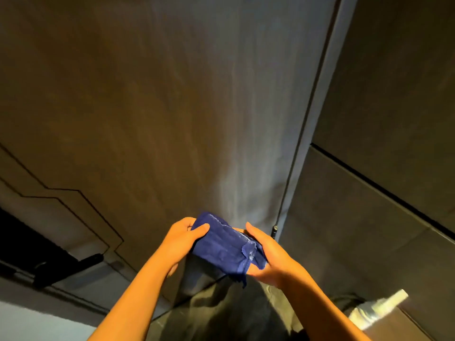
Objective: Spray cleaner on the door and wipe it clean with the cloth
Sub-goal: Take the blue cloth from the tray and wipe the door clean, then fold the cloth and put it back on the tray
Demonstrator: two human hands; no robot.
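— Blue, that cloth (227, 247)? Where is it?

— Dark blue, folded into a thick wad, held between both hands low in the middle of the view, in front of the door (172, 107).

— How are the hands on it?

— The left hand (183, 238) is closed on the cloth's left end, thumb on top and fingers curled behind. The right hand (267, 257) is clamped on the right end, thumb along the upper edge and fingers underneath. A frayed corner hangs down between the two wrists.

— And the door itself?

— Dark brown and flat, filling most of the view. A pale, streaky band runs down its right part toward the cloth. Whether the cloth touches the door I cannot tell.

— Anything at the door's edge?

— A grey frame strip (317, 114) runs along its right side, with dark wall panels (384, 94) beyond it.

— The cleaner?

— A whitish spray bottle (379, 307), blurred, lies at the lower right, well apart from both hands.

— Left side?

— A black lever handle (71, 269) at the lower left.
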